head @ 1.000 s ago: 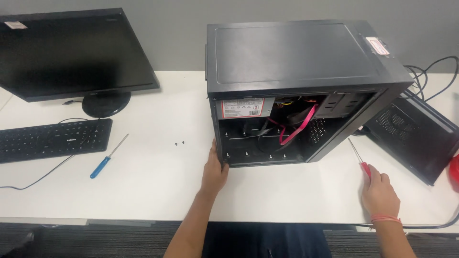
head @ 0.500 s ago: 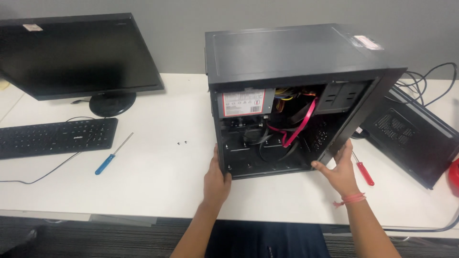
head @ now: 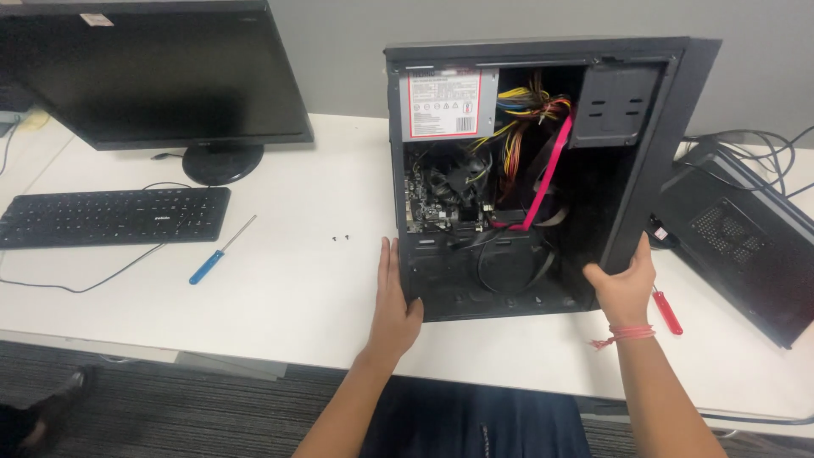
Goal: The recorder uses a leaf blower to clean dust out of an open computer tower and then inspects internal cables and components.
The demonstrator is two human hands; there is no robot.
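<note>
Left hand: the left hand [head: 394, 309] lies flat and open against the lower left edge of the black computer case [head: 543, 170], fingers up along the side wall, thumb hooked at the front corner.
Right hand: the right hand [head: 626, 287] clasps the lower right edge of the case; a red thread band sits on the wrist.
Case: opened side facing the camera, standing near the front edge of the white tabletop [head: 288, 280], right of centre.
Handling: best to keep both palms low and evenly braced so the case stays steady and clear of the loose cables.
Inside: a pink flat cable [head: 547, 174] crosses the opening.
Label: a white rectangular sticker with a red border [head: 440, 103] at the top left inside.
Nearby: a red-handled screwdriver [head: 666, 311] just right of the right hand; two small screws [head: 341, 238] and a blue-handled screwdriver [head: 219, 252] to the left; keyboard [head: 110, 215] and monitor [head: 161, 76] toward the left edge; a removed black panel [head: 738, 246] at the right.
</note>
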